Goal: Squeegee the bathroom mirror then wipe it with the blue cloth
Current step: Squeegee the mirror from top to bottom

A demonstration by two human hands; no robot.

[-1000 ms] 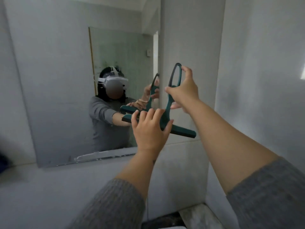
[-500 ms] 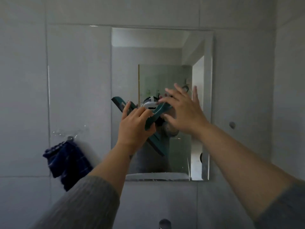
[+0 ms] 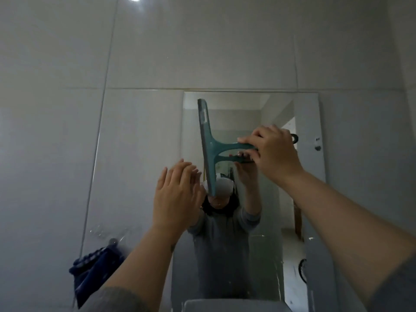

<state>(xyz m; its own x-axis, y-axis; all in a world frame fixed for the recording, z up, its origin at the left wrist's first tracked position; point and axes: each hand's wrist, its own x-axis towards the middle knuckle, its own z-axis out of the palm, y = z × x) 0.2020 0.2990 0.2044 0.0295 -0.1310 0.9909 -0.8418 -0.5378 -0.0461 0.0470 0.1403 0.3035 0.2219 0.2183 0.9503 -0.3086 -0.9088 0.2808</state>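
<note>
The teal squeegee is held against the upper left part of the bathroom mirror, its blade standing nearly upright and its handle pointing right. My right hand grips the handle. My left hand hovers flat with fingers apart just left of the blade's lower end, holding nothing. The blue cloth hangs from a wall hook at the lower left, apart from both hands. The mirror reflects a person in a grey sweater.
Pale grey tiled wall surrounds the mirror. A small hook holds the cloth. A white fixture's rim shows at the bottom edge below the mirror. A small dark spot sits on the tile right of the mirror.
The view tilted upward. The squeegee turned so its blade stands upright at the mirror's upper left. My left hand let go of the blade and dropped beside it; my right hand closed on the handle.
</note>
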